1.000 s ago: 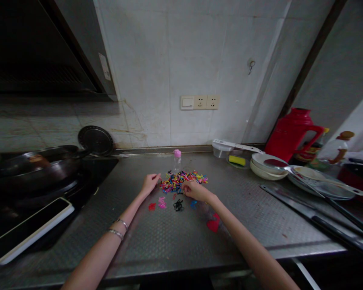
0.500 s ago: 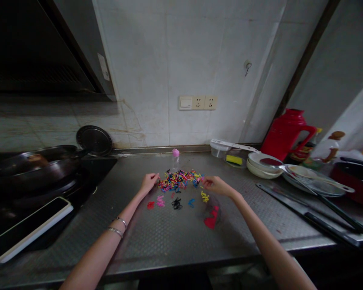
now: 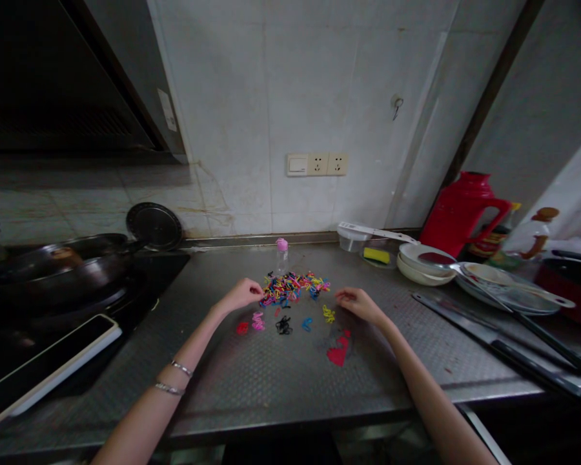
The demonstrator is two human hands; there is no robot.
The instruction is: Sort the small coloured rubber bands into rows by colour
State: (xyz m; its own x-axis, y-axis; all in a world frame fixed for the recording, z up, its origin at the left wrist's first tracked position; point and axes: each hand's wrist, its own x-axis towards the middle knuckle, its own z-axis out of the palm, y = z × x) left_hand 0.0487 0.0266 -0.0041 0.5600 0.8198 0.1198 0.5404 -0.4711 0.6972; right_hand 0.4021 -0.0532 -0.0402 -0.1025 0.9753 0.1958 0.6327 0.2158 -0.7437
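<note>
A heap of small rubber bands [image 3: 293,287] in many colours lies on the metal counter. At its left edge is my left hand [image 3: 242,296], fingertips pinched together; what is between them is too small to make out. My right hand [image 3: 361,303] hovers to the right of the heap, fingers loosely bent and a little apart, nothing visible in them. Just left of and below it lies a yellow group of bands [image 3: 328,314]. Nearer me are separate groups: red bands [image 3: 242,328], pink bands [image 3: 258,321], black bands [image 3: 284,325] and blue bands [image 3: 306,324].
Behind the heap stands a small clear bottle [image 3: 281,258] with a pink top. A red heart-shaped patch [image 3: 337,352] is at front right. Bowls [image 3: 423,271], a knife [image 3: 465,323] and a red thermos [image 3: 459,216] occupy the right; a phone [image 3: 48,368] and wok [image 3: 72,265] the left.
My right hand has shifted right, away from the heap's edge. My left hand has moved slightly right, against the heap's left side, with its wrist more bent.
</note>
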